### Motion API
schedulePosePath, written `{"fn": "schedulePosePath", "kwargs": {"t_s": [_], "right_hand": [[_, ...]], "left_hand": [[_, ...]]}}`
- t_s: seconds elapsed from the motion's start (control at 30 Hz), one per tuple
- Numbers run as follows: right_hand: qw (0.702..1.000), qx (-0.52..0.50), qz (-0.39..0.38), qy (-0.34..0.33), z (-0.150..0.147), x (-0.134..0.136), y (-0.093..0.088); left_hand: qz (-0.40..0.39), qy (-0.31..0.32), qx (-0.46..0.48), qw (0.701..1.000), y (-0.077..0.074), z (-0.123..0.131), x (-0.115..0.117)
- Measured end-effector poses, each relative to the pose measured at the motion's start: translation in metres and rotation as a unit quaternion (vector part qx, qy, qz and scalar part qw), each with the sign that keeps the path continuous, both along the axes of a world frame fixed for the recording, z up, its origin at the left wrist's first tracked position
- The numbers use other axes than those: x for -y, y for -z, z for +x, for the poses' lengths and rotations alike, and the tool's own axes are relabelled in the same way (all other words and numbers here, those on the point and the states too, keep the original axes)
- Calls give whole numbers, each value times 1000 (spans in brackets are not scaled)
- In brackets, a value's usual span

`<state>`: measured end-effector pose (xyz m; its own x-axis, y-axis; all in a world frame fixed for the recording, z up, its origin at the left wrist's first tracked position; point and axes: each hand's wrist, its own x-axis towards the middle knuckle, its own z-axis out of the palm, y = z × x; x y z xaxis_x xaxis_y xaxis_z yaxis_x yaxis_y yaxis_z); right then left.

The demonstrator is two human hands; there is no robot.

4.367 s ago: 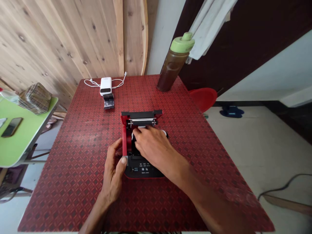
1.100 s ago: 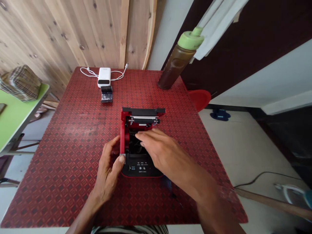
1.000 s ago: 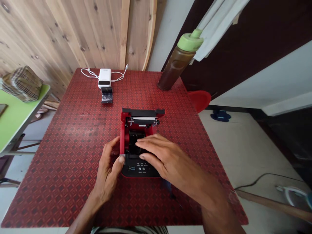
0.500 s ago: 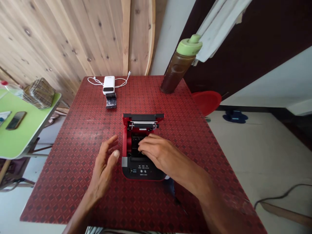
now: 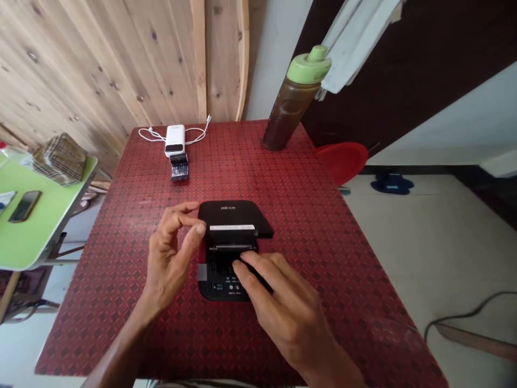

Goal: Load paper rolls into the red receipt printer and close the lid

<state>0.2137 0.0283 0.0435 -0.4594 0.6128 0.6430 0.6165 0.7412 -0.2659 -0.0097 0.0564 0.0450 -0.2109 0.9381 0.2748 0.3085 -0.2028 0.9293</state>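
Observation:
A small black and red printer (image 5: 220,288) sits on the table before me, with buttons on its front panel. Its black lid (image 5: 236,214) is tilted partway down, so only a narrow part of the dark inside shows. At the lid's left edge, the thumb and bent fingers of my left hand (image 5: 172,242) pinch the lid. My right hand (image 5: 283,302) reaches over the printer's right front, fingers stretched out and their tips at the opening. Nothing can be seen in that hand, and it hides the printer's right front corner.
A white power bank (image 5: 175,137) with a cable lies at the table's back left, a black crinkled strip (image 5: 179,168) in front of it. A brown bottle (image 5: 291,110) with a green cap stands at the back right. A phone (image 5: 25,206) rests on the green table (image 5: 44,237).
The printer's lid has swung from upright to partly lowered. My left hand has moved from beside the printer onto the lid's edge. My right hand has drawn back out of the inside toward the front.

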Motion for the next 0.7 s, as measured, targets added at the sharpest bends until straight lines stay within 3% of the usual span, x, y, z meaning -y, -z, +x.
{"fn": "schedulePosePath", "kwargs": {"t_s": [0.13, 0.3, 0.43, 0.7], "right_hand": [[999, 11, 30, 19, -1, 9, 8], [998, 17, 47, 40, -2, 14, 14], [997, 14, 32, 62, -2, 16, 19], [999, -6, -14, 49, -4, 16, 22]], "left_hand": [[-61, 1, 60, 996, 19, 4, 24], [-172, 17, 205, 963, 40, 11, 40], [-195, 40, 244, 949, 43, 13, 43], [-189, 37, 231, 954, 42, 14, 42]]}}
